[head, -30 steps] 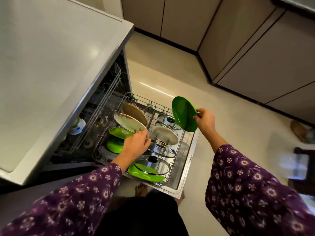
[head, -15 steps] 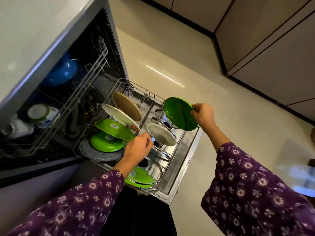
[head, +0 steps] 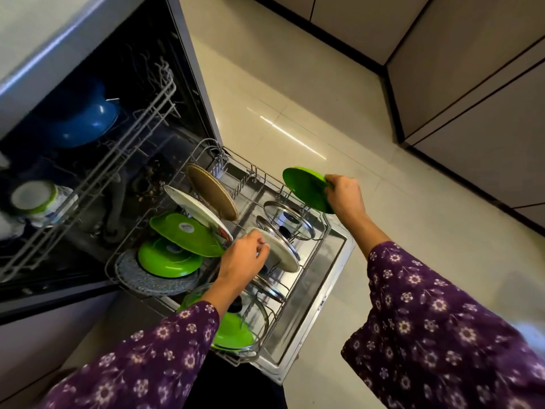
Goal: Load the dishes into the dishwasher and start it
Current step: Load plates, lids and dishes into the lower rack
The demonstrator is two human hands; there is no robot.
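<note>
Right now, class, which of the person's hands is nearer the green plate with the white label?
Left. The left hand is beside the labelled green plate; the right hand is across the lower rack, gripping a second green plate.

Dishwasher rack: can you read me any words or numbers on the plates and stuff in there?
No words or numbers here can be read.
On the leaning green plate, a round white sticker: too blurred to read.
On the rim of the white plate, a red mark: too small to tell whether it is writing.
</note>
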